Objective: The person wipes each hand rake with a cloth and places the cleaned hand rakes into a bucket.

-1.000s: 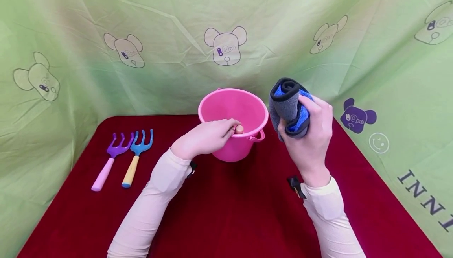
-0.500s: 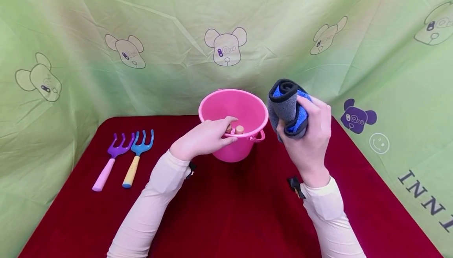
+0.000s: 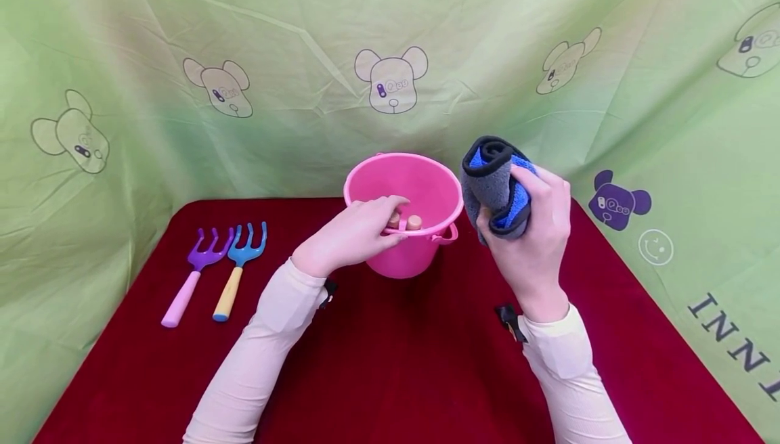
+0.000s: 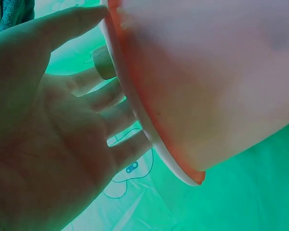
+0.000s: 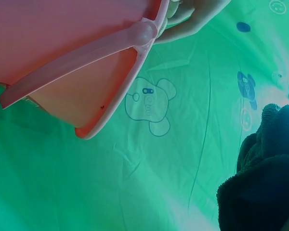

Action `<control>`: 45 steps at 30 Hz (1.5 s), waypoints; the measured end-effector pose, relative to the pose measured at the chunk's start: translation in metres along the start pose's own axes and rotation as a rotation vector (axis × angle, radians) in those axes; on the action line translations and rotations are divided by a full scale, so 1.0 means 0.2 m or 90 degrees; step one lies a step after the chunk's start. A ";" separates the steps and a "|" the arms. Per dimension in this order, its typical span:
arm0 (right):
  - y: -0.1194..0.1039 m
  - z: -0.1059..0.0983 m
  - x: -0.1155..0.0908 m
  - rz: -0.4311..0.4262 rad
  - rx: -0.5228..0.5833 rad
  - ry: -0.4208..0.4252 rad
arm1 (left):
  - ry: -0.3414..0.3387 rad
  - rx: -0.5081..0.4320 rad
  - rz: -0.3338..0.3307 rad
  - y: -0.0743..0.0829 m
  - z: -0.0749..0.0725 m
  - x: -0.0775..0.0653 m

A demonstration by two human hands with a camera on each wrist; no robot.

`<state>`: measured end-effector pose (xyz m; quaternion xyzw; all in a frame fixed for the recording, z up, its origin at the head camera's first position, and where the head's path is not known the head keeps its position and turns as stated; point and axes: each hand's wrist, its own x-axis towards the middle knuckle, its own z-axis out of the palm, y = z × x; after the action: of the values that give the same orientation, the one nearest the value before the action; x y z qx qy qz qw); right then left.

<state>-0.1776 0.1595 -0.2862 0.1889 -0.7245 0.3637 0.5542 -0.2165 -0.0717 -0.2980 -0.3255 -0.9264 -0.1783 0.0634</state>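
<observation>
In the head view the right hand point(image 3: 539, 231) grips the rolled cloth point(image 3: 486, 190), near upright lengthwise, coiled end up, just right of the pink bucket point(image 3: 397, 266); in the left wrist view the nearer left hand point(image 4: 62, 115), fingers straight, touches the bucket's edge; in the right wrist view cloth and bucket stand apart.

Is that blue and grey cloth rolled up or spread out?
Rolled up: the cloth shows a spiral of black edging on top, and the right hand grips it.
</observation>
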 end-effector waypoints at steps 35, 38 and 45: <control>0.01 0.01 -0.03 -0.027 0.009 -0.010 | 0.083 0.185 -0.338 -0.68 0.16 -0.83; 0.01 0.01 -0.04 -0.030 0.011 -0.010 | 0.067 0.187 -0.365 -0.70 0.18 -0.89; 0.00 0.01 -0.04 -0.031 0.013 -0.013 | 0.023 0.172 -0.421 -0.72 0.20 -0.95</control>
<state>-0.1766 0.1570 -0.2932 0.2163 -0.7215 0.3555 0.5534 -0.1593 -0.2712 -0.4213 0.0064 -0.9956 -0.0710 0.0610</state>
